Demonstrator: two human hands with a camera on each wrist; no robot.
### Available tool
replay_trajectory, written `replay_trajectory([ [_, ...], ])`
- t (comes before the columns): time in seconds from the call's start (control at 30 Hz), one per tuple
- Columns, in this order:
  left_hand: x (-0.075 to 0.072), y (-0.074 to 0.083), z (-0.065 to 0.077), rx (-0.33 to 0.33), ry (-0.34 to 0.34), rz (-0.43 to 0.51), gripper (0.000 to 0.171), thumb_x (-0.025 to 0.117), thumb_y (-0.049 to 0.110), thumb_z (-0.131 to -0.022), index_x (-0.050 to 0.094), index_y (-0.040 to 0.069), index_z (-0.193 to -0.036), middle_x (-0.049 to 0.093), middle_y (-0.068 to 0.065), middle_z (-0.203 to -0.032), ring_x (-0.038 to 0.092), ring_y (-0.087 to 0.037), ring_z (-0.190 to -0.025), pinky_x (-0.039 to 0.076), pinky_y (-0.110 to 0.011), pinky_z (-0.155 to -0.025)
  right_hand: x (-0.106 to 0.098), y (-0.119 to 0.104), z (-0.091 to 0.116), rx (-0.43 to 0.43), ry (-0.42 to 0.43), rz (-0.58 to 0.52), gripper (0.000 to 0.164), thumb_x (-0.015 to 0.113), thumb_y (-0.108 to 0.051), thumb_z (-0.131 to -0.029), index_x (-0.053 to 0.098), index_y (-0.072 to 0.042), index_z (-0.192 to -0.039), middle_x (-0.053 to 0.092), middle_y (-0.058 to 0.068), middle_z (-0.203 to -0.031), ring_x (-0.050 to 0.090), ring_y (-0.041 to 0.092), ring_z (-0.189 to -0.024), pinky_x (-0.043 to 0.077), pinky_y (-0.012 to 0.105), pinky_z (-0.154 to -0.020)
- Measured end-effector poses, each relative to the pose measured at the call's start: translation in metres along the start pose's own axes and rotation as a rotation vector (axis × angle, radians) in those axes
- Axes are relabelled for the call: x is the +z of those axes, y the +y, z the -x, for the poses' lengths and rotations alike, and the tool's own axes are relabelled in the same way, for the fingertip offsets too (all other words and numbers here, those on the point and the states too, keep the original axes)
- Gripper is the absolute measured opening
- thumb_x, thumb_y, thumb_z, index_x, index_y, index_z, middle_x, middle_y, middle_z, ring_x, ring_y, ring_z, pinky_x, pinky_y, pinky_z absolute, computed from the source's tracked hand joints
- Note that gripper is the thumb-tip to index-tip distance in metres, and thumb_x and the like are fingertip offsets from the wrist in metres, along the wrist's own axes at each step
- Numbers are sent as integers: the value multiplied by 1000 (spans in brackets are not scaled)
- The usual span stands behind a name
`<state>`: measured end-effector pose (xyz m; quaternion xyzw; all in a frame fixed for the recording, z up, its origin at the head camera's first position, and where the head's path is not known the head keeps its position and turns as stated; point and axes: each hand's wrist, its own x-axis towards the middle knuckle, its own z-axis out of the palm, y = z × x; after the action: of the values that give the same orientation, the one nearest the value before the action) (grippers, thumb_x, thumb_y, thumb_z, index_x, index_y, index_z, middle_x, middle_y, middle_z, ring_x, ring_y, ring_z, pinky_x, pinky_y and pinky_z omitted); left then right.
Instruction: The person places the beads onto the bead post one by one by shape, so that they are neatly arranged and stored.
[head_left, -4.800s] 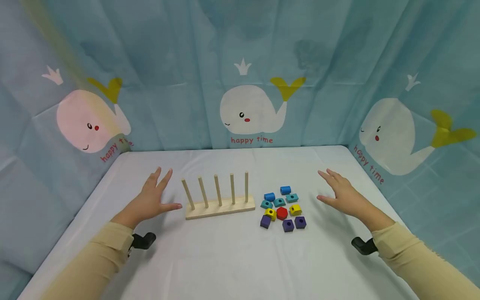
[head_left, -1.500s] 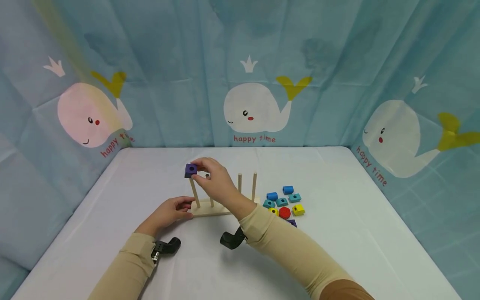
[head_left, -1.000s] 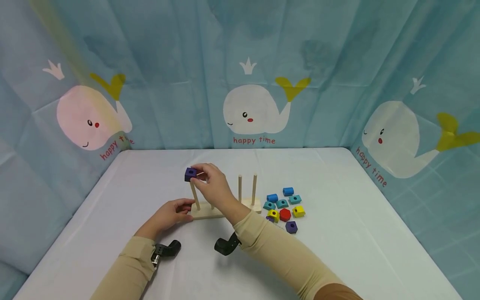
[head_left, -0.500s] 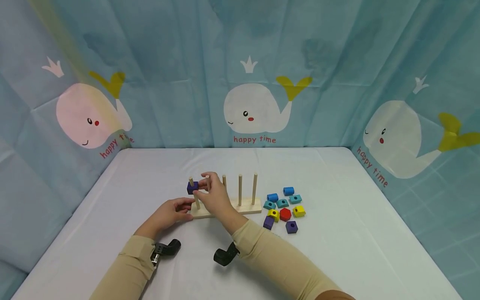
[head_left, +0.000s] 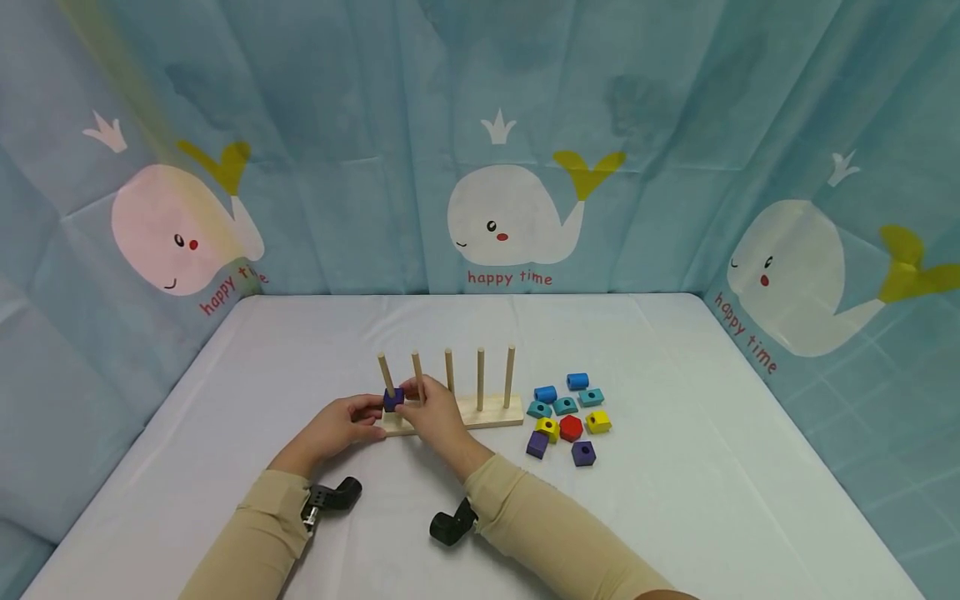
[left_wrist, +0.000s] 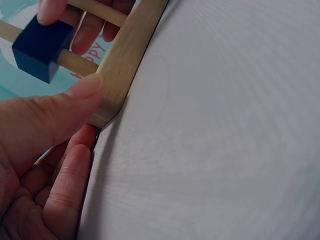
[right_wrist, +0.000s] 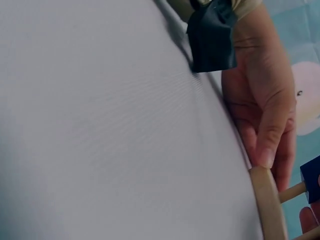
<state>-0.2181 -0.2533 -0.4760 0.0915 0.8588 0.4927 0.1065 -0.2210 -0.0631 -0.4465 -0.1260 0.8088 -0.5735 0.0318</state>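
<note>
A wooden peg rack point(head_left: 491, 412) with several upright dowels stands on the white table. My left hand point(head_left: 341, 429) grips its left end, thumb on the front edge and fingers behind, as the left wrist view shows. A purple block point(head_left: 393, 400) with a hole is threaded on the leftmost peg point(head_left: 386, 373), low down but above the base. My right hand point(head_left: 438, 417) pinches that block from the right side. In the left wrist view the block point(left_wrist: 42, 47) looks dark blue, with bare dowel showing between it and the base.
Right of the rack lie loose blocks: blue cylinders point(head_left: 577, 382), teal pieces point(head_left: 590, 397), yellow pieces point(head_left: 597, 422), a red hexagon point(head_left: 571, 428) and two purple ones point(head_left: 582, 454). A whale-print curtain point(head_left: 510, 221) hangs behind the table.
Both hands came in from being held apart. The right hand brought a purple block over the leftmost peg, then slid it down the peg; the left hand has stayed on the rack's end.
</note>
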Motion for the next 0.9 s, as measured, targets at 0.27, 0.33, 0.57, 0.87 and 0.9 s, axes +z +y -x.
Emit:
replay_trajectory([
  [0.27, -1, 0, -1, -2, -1, 9, 56, 76, 17, -75, 54, 1, -124, 60, -13, -112, 56, -23, -106, 47, -20, -84, 1, 7, 3, -46, 24, 78, 22, 70, -1, -77, 61, -6, -97, 66, 3, -92, 61, 12, -85, 48, 19, -74],
  [0.33, -1, 1, -1, -2, 1, 6, 55, 75, 17, -75, 54, 2, -124, 60, -12, -112, 56, -23, -106, 47, -19, -83, 1, 8, 3, -71, 32, 89, 22, 70, 1, -76, 60, -5, -95, 66, 4, -90, 62, 13, -82, 48, 18, -72],
  [0.57, -1, 1, -1, -3, -6, 3, 55, 76, 18, -75, 55, 3, -124, 60, -12, -112, 55, -22, -105, 47, -18, -83, 2, 10, 4, -60, 27, 101, 23, 73, -1, -73, 57, -6, -89, 61, 2, -83, 60, 11, -77, 47, 16, -66],
  [0.87, -1, -1, 0, -5, -6, 16, 57, 76, 18, -75, 54, 2, -125, 59, -13, -115, 54, -24, -109, 47, -20, -85, 2, 11, 4, -70, 21, 120, 22, 72, -1, -75, 55, -6, -87, 60, 2, -81, 57, 7, -74, 46, 15, -64],
  [0.9, -1, -1, 0, -7, -5, 15, 57, 76, 18, -75, 54, 3, -125, 59, -13, -115, 54, -24, -109, 47, -20, -85, 1, 11, 4, -67, 18, 119, 22, 72, -2, -75, 56, -6, -88, 60, 2, -83, 58, 8, -75, 46, 15, -65],
])
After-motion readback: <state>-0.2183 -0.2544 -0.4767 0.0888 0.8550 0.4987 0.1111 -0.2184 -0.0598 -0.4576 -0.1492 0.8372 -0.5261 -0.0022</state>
